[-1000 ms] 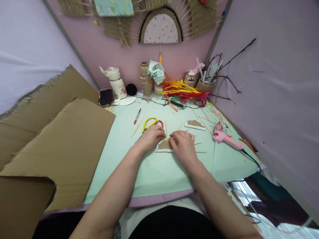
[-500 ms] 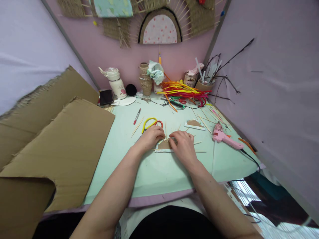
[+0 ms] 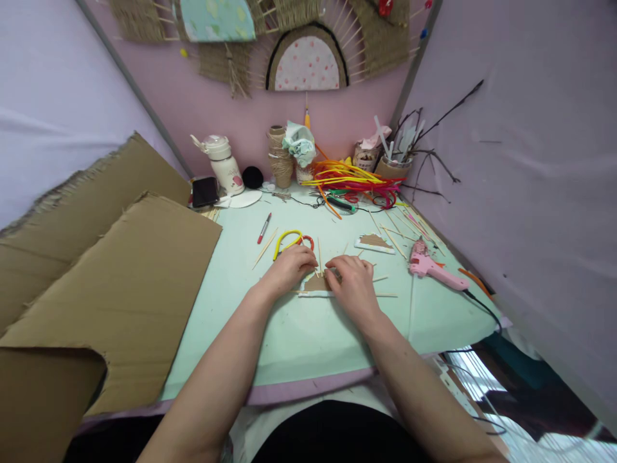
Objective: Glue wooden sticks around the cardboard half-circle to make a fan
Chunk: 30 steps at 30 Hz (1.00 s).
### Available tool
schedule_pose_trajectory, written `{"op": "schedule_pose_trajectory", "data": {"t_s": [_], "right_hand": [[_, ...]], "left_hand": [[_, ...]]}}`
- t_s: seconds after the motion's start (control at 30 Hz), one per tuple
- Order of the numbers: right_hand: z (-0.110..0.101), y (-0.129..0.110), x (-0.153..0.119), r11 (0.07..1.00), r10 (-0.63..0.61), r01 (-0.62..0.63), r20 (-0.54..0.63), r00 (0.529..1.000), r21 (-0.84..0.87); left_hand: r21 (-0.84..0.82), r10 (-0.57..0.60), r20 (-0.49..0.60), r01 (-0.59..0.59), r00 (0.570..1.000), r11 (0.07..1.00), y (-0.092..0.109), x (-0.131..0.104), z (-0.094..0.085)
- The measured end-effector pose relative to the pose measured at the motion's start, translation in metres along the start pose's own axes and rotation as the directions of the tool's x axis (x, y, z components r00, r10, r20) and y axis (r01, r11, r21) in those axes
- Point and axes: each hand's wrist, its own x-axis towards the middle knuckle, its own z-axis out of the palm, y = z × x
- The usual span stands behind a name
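Note:
A cardboard half-circle (image 3: 315,283) with a pale fabric-wrapped edge lies flat on the table before me. Thin wooden sticks fan out from it, one upright stick (image 3: 319,254) standing in the gap between my hands. My left hand (image 3: 292,269) is closed at the upper left of the curved edge, its fingertips pinching a short stick whose end shows below them. My right hand (image 3: 354,284) curls over the right part of the half-circle, thumb and fingers gripping it; the hand hides that side. Yellow-handled scissors (image 3: 284,239) lie just beyond my left hand.
A second cardboard half-circle (image 3: 375,243) lies farther back. To the right are a pink glue gun (image 3: 436,269) and loose sticks. Large cardboard sheets (image 3: 130,276) cover the left side. A bottle (image 3: 226,168), twine spool (image 3: 280,157) and coloured cords (image 3: 354,177) line the back.
The whole view has shifted slightly downward and left with the head. Both hands stay at the same places on the half-circle, with hardly any finger movement.

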Motion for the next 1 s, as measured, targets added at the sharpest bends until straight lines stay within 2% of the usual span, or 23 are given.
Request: {"op": "schedule_pose_trajectory", "data": {"t_s": [0.13, 0.23, 0.4, 0.5, 0.67, 0.77, 0.87, 1.0], "right_hand": [[-0.001, 0.000, 0.000, 1.000, -0.002, 0.002, -0.009, 1.000, -0.002], [-0.001, 0.000, -0.001, 1.000, 0.004, -0.004, -0.027, 1.000, 0.008], [-0.004, 0.000, -0.002, 0.999, 0.015, -0.012, -0.081, 0.997, 0.041], [-0.008, -0.001, -0.004, 1.000, 0.014, -0.011, -0.118, 0.993, 0.024], [-0.015, -0.005, -0.010, 1.000, -0.013, 0.010, -0.137, 0.990, -0.016], [-0.019, -0.006, -0.016, 0.999, -0.027, 0.024, -0.123, 0.992, -0.026], [-0.025, -0.002, -0.023, 0.999, -0.018, 0.016, -0.048, 0.999, -0.048], [-0.037, 0.006, -0.028, 0.992, 0.014, -0.005, 0.071, 0.997, -0.124]], "left_hand": [[0.009, -0.035, -0.035, 0.035, 0.999, 0.999, 0.000, -0.001, -0.005], [0.058, -0.125, -0.126, 0.133, 0.984, 0.989, 0.001, -0.003, -0.014], [0.201, -0.305, -0.309, 0.376, 0.901, 0.905, 0.004, -0.014, -0.024], [0.221, -0.364, -0.356, 0.456, 0.861, 0.862, 0.012, -0.024, -0.022], [0.196, -0.427, -0.322, 0.501, 0.845, 0.843, 0.036, -0.041, -0.009], [0.190, -0.398, -0.292, 0.460, 0.870, 0.867, 0.047, -0.048, 0.000], [0.171, -0.380, -0.223, 0.420, 0.898, 0.891, 0.056, -0.051, 0.004], [0.135, -0.411, -0.106, 0.422, 0.906, 0.896, 0.063, -0.050, 0.001]]}}
